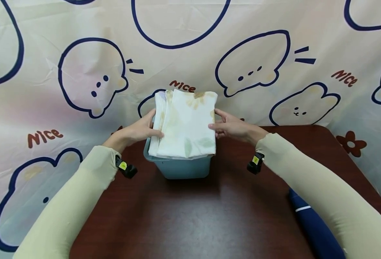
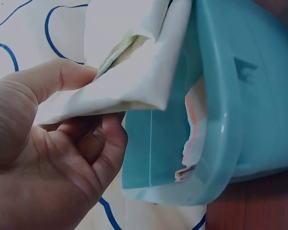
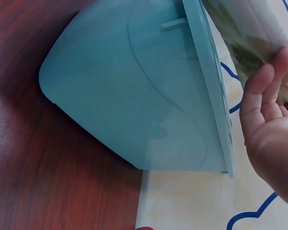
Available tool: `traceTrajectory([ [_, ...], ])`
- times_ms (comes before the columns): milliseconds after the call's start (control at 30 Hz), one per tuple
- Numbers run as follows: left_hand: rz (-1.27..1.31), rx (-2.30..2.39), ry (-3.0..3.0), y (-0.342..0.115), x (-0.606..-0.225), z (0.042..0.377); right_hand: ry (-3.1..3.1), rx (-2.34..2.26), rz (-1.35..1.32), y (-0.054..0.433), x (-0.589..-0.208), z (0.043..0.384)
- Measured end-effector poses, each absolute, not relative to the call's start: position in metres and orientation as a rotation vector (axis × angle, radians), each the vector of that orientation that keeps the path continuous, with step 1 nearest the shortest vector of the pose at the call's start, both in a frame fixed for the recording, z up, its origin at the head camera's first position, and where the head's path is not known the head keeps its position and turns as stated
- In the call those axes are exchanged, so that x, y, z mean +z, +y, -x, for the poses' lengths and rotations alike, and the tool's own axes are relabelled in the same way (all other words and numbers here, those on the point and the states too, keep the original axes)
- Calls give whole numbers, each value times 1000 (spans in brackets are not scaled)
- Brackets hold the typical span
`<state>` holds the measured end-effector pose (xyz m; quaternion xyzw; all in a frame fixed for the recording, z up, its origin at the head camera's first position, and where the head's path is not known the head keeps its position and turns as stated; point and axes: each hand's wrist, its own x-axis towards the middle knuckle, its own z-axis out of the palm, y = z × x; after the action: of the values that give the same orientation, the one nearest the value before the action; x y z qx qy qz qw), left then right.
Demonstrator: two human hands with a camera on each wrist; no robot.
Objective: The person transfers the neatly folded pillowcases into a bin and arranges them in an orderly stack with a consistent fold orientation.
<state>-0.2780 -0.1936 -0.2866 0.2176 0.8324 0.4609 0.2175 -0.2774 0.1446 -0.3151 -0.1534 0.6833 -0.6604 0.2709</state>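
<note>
The folded white cloth point(image 1: 191, 120), printed with pale leaves and flowers, stood over the mouth of the blue bin point(image 1: 185, 169), its lower edge near the front rim. The left hand point(image 1: 141, 126) pinched one side, thumb on top and fingers curled beneath; the right hand point(image 1: 233, 126) gripped the opposite side with its thumb in front. Judging by its neat layers, the folding looked done, whereas setting the cloth down and letting go were not: both hands held it, and it had not settled inside. Within the bin lay a pale item with an orange stripe point(image 2: 197, 124) (too little showed to say what it was). The bin rested on the brown table point(image 1: 190, 216), close to the patterned backdrop point(image 1: 177, 64), with a dark blue item point(image 1: 318, 226) beside the right sleeve point(image 1: 323, 194).
</note>
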Motion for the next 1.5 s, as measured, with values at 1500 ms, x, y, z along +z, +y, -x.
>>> traceTrajectory([
  [1500,-490,968,2611,-189,-316,303,2286,-1497,320,110,-333,304],
])
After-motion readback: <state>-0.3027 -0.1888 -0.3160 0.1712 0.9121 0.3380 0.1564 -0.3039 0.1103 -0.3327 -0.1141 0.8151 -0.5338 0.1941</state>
